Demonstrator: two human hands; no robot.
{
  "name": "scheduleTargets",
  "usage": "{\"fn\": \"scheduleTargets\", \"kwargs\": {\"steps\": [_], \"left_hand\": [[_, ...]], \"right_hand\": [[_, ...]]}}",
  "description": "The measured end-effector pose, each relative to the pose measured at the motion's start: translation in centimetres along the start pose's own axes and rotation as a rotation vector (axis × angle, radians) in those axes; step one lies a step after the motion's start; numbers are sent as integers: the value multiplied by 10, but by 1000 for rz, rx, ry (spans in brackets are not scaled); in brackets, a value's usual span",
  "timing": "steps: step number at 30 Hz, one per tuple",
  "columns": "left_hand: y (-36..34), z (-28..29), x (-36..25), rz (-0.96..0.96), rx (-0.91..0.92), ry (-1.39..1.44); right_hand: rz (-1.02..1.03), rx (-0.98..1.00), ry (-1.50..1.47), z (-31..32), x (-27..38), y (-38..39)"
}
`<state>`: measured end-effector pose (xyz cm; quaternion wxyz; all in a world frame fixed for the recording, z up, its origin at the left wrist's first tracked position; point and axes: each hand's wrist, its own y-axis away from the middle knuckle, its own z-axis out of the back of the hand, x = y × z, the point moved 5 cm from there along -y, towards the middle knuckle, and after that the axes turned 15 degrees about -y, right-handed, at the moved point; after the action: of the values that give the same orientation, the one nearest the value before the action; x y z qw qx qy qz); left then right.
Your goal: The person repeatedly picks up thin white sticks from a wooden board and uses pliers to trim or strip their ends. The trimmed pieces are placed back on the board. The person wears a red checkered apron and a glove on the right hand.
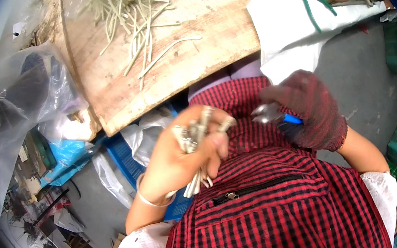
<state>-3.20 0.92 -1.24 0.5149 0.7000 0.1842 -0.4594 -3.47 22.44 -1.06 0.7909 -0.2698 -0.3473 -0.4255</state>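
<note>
Left hand (183, 157) closed around bundle of pale rods (194, 137), ends sticking out above and below fist. Right hand (312, 109), gloved, clamped on blue-handled pliers (271, 114) just beside bundle; jaw tips blurred. Above, more rods (142, 24) on counter (207, 45).

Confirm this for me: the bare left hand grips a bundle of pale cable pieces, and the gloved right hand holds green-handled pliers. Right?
Not quite. The head view shows the gloved right hand holding a blue-handled cutter; the green-handled pliers lie on the white sheet. The left hand does grip the bundle.
</note>
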Motion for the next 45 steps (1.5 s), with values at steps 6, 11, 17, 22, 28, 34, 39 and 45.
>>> {"fn": "scheduleTargets", "kwargs": {"steps": [6, 11, 17, 22, 28, 34, 39, 45], "left_hand": [[-24, 87, -26, -463, -794, -1142], [-83, 91, -4, -397, -775, -1676], [-41, 126, -21, -682, -1004, -1476], [6, 92, -28, -550, -666, -262], [-13, 18, 11, -380, -301, 377], [-13, 1, 0, -163, -157, 263], [-11, -2, -4, -91, -169, 219], [-5, 2, -12, 55, -117, 274]], "right_hand": [[-250, -131, 32, 6, -13, 19], [-177, -40, -185, -9, -5, 4], [-674, -160, -923, -33, -47, 40], [-554, 69, -1082, -53, -41, 30], [-329, -21, -492, -29, 3, -14], [-148, -35, -57, -3, 30, -30], [-87, -72, 107, 6, 39, -35], [210, 42, 551, 7, 14, -20]]}}
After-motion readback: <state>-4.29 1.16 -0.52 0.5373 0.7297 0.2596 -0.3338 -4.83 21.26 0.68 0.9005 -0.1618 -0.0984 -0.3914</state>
